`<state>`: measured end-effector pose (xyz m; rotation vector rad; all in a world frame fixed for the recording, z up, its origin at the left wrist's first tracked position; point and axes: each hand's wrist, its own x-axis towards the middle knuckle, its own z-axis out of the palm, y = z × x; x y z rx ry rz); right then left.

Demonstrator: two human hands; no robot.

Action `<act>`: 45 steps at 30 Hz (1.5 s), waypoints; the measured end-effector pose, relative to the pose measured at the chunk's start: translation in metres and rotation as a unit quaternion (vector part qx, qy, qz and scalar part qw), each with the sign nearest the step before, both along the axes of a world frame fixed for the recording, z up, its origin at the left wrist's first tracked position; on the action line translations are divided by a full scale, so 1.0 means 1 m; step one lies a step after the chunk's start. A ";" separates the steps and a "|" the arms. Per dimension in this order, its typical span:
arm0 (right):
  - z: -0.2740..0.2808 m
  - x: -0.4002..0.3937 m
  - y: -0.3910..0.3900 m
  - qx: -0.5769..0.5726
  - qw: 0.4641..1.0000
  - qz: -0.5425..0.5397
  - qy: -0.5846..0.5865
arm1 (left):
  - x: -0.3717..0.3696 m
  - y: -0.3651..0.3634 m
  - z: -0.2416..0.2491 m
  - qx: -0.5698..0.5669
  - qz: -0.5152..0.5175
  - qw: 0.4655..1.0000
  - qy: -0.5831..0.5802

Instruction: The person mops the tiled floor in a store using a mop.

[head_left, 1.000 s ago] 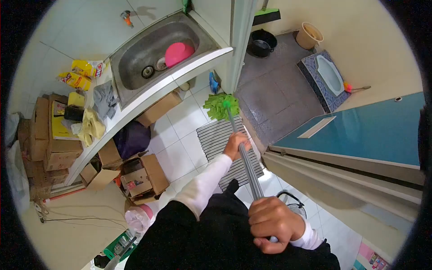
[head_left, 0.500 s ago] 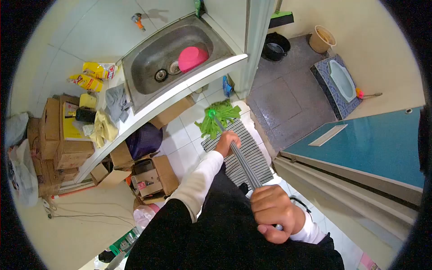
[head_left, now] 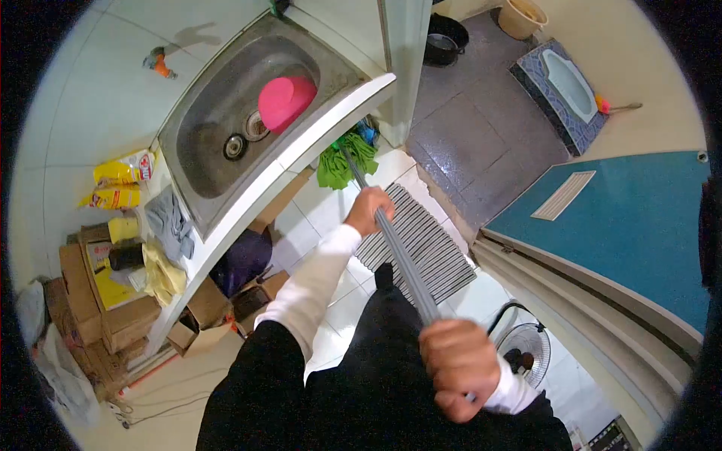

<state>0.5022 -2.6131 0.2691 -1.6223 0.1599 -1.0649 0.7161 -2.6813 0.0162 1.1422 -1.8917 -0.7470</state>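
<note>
White floor tiles [head_left: 316, 207] run between a tiled counter with a sunken stainless-steel sink [head_left: 218, 113] and the doorway of a grey-floored washroom [head_left: 481, 128], with a grey-and-white striped mat [head_left: 429, 244] lying at the threshold.

Over the last second the green string mop head [head_left: 340, 159] has travelled from the open tiles near the mat's far edge to the foot of the counter, where it now sits tucked just under the white counter lip, beside the door post. The grey metal mop handle [head_left: 395, 252] has swung with it and now slants more steeply across the mat. That suggests the wiping has shifted from the doorway strip to the floor along the counter base.

Both hands are closed around the handle: the left hand [head_left: 368, 210] grips it well down toward the head, and the right hand [head_left: 460, 368] is fisted around its near end, close to the body.

Part of the mop head is hidden by the counter edge, so how much of it lies flat on the tiles cannot be told. The right hand is motion-blurred and covers the handle's end. A pink plastic bowl [head_left: 286, 101] lies upside down in the sink. Brown cardboard boxes [head_left: 113, 316] under the counter are dim, and their contents are unclear. A white floor fan [head_left: 523, 353] is partly cut off by the right sleeve.
</note>
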 end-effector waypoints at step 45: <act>-0.093 -0.008 0.005 0.029 0.991 -0.115 -0.057 | 0.016 -0.055 -0.049 0.056 -0.113 0.979 -0.160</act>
